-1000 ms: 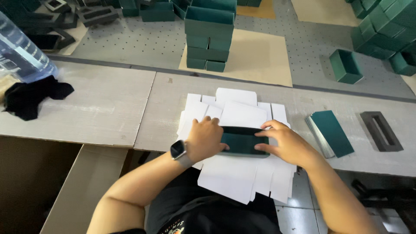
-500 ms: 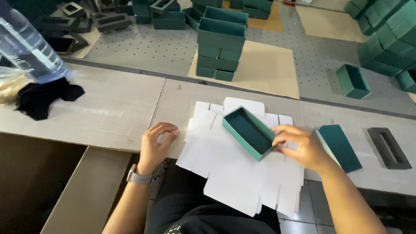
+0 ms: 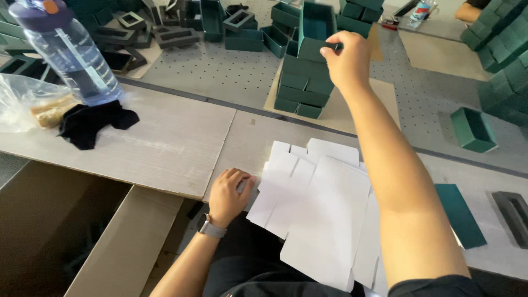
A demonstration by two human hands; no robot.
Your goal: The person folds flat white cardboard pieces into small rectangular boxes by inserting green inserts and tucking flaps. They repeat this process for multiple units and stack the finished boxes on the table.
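Beyond your grey desk (image 3: 165,143) lies a perforated work surface crowded with dark green boxes and black inserts. Your right hand (image 3: 346,60) is stretched out over it, fingers clamped on the rim of an open green box tray (image 3: 314,30), which it holds tilted just above a stack of green boxes (image 3: 300,88) sitting on a sheet of brown cardboard (image 3: 335,104). Your left hand (image 3: 228,195), with a watch at the wrist, rests on the desk with its fingers curled together, touching the left edge of a pile of flat white card blanks (image 3: 319,214). A green lid (image 3: 459,214) lies to the right of the blanks, a black insert (image 3: 511,209) just beyond it. Far left stand a clear water bottle (image 3: 69,52), a plastic bag (image 3: 30,104) and a black cloth (image 3: 91,124).
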